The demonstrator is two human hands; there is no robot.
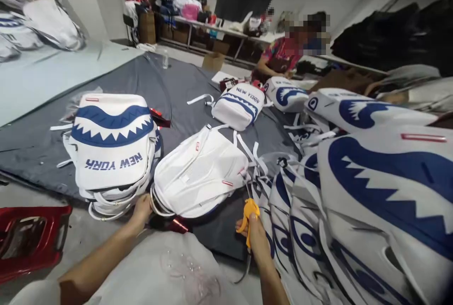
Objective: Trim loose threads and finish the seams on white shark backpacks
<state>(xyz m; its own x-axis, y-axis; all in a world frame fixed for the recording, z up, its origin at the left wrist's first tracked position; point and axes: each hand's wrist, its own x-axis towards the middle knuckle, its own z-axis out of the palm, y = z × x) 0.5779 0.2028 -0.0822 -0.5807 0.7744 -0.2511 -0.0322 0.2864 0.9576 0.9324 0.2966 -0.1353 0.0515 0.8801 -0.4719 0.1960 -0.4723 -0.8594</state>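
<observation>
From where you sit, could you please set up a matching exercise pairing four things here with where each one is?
Things:
1. orange snips
2. red stool
3. face-down white backpack
4. plastic bottle

Places:
A. far end of the grey mat
B. floor at lower left
C. in the right hand
D. by the left hand

Pairs: 1-C, 2-B, 3-D, 4-A
</observation>
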